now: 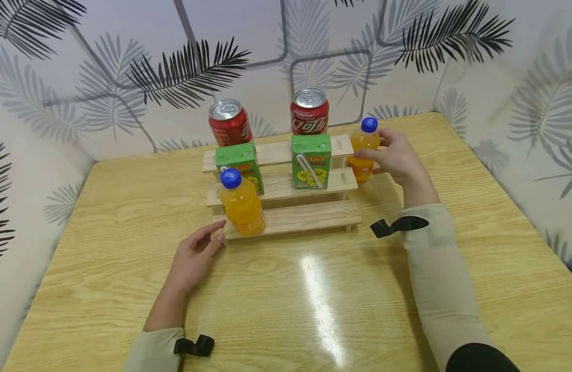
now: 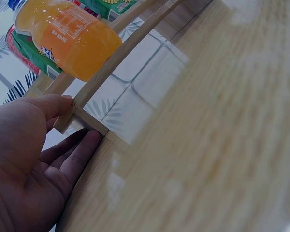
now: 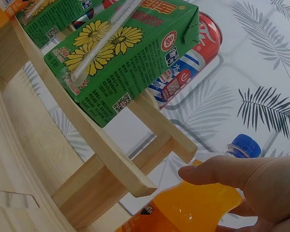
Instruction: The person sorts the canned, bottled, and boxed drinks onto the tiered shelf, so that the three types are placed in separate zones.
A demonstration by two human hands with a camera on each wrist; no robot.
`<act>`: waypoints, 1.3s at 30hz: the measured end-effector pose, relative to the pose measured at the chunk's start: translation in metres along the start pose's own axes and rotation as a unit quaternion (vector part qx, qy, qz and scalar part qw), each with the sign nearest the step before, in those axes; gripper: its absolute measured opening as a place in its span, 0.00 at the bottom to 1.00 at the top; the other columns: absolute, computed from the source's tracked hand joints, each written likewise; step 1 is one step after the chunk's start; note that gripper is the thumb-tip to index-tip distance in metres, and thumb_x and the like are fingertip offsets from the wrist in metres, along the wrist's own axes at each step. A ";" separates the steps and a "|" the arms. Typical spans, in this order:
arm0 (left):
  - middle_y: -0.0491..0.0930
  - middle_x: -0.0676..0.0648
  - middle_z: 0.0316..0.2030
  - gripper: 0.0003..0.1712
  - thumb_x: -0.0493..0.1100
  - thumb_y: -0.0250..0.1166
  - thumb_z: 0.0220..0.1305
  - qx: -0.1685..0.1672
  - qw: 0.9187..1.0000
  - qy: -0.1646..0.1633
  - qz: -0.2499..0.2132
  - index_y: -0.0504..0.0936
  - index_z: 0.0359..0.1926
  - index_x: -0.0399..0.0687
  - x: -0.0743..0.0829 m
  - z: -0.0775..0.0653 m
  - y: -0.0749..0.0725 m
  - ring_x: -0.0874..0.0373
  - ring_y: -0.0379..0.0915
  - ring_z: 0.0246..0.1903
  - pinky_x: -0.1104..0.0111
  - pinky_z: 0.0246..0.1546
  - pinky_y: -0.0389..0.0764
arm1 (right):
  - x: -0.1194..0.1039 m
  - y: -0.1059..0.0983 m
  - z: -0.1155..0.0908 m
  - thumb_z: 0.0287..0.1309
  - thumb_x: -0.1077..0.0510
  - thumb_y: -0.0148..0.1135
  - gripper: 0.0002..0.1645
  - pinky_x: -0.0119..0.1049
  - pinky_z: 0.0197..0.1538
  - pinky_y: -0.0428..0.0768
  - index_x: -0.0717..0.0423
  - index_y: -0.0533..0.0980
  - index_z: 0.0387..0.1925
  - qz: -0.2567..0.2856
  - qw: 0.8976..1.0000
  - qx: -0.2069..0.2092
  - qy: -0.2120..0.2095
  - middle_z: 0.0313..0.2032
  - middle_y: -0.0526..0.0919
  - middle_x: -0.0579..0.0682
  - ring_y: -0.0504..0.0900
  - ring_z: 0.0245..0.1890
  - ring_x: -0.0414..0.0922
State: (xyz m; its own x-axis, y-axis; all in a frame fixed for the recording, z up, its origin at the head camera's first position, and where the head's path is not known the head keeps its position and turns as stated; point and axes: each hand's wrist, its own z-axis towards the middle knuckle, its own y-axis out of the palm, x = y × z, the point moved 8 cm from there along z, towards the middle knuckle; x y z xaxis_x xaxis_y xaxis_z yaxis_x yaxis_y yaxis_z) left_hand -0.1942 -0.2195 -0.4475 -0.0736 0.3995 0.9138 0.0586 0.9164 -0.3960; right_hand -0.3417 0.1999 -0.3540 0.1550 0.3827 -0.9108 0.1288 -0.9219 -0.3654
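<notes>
A three-step wooden rack [image 1: 309,219] stands on the table. At its lowest step's left end, my left hand [image 1: 195,258] grips the wood; the left wrist view puts the thumb on the step and the fingers at the leg beneath. Just beside that hand, an orange drink bottle [image 1: 243,206] with a blue cap stands upright on the step. My right hand [image 1: 397,157] holds a second orange drink bottle [image 1: 361,170] beside the rack's right end. In the right wrist view, the thumb lies across this bottle's [image 3: 198,203] upper part; its base is out of frame.
Two green drink cartons [image 1: 312,161] with straws stand on the middle step, left and right. Behind them, two red cola cans [image 1: 309,113] are on the top step. A leaf-patterned wall covering [image 1: 267,31] rises behind the table [image 1: 127,206].
</notes>
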 end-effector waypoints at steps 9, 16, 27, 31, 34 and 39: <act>0.74 0.52 0.67 0.26 0.58 0.60 0.72 -0.002 1.000 -0.009 -0.011 0.77 0.66 0.56 -0.001 -0.003 0.002 0.62 0.71 0.62 0.59 0.72 0.63 | 0.003 -0.003 0.003 0.60 0.56 0.70 0.37 0.40 0.43 0.85 0.57 0.68 0.68 -0.020 0.999 0.019 -0.039 0.64 0.72 0.59 0.77 0.55 0.55; 0.76 0.52 0.64 0.26 0.59 0.59 0.72 -0.002 1.000 -0.009 -0.001 0.77 0.66 0.58 0.000 -0.003 0.002 0.69 0.74 0.53 0.63 0.70 0.66 | 0.002 -0.013 0.002 0.58 0.54 0.72 0.34 0.36 0.39 0.83 0.57 0.72 0.65 -0.051 0.996 0.054 -0.052 0.59 0.76 0.55 0.76 0.51 0.48; 0.76 0.49 0.64 0.26 0.58 0.59 0.72 -0.006 1.000 -0.002 -0.005 0.76 0.66 0.56 0.003 -0.002 0.002 0.61 0.70 0.62 0.58 0.72 0.63 | -0.015 -0.027 -0.007 0.55 0.54 0.75 0.36 0.48 0.65 0.75 0.58 0.73 0.64 -0.003 0.988 0.124 -0.088 0.59 0.79 0.54 0.77 0.57 0.49; 0.76 0.49 0.65 0.26 0.57 0.59 0.72 -0.004 1.000 0.000 -0.003 0.76 0.66 0.55 0.002 -0.001 0.001 0.59 0.64 0.69 0.58 0.72 0.62 | -0.022 -0.034 -0.011 0.54 0.56 0.75 0.34 0.46 0.64 0.75 0.58 0.74 0.62 0.028 0.982 0.145 -0.114 0.54 0.81 0.50 0.78 0.54 0.43; 0.75 0.50 0.66 0.26 0.57 0.59 0.72 -0.005 1.000 -0.001 -0.006 0.76 0.66 0.55 0.003 -0.001 0.001 0.61 0.66 0.67 0.59 0.72 0.62 | -0.027 -0.038 -0.015 0.54 0.57 0.75 0.33 0.44 0.65 0.75 0.56 0.76 0.61 0.048 0.978 0.155 -0.131 0.53 0.82 0.47 0.78 0.53 0.42; 0.75 0.51 0.65 0.26 0.56 0.59 0.72 -0.008 1.000 -0.002 -0.011 0.76 0.66 0.55 0.003 -0.002 0.002 0.66 0.72 0.58 0.61 0.72 0.62 | -0.033 -0.041 -0.020 0.54 0.58 0.75 0.32 0.44 0.66 0.74 0.53 0.76 0.61 0.070 0.974 0.156 -0.148 0.54 0.81 0.47 0.78 0.55 0.42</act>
State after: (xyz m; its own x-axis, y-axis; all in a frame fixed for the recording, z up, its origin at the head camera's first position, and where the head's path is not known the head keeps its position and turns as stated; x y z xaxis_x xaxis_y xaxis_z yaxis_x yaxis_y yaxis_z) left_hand -0.1926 -0.2166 -0.4456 -0.0788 0.3785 0.9222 0.0721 0.9249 -0.3734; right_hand -0.3328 0.2262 -0.3054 -0.1446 0.2605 -0.9546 -0.1853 -0.9548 -0.2324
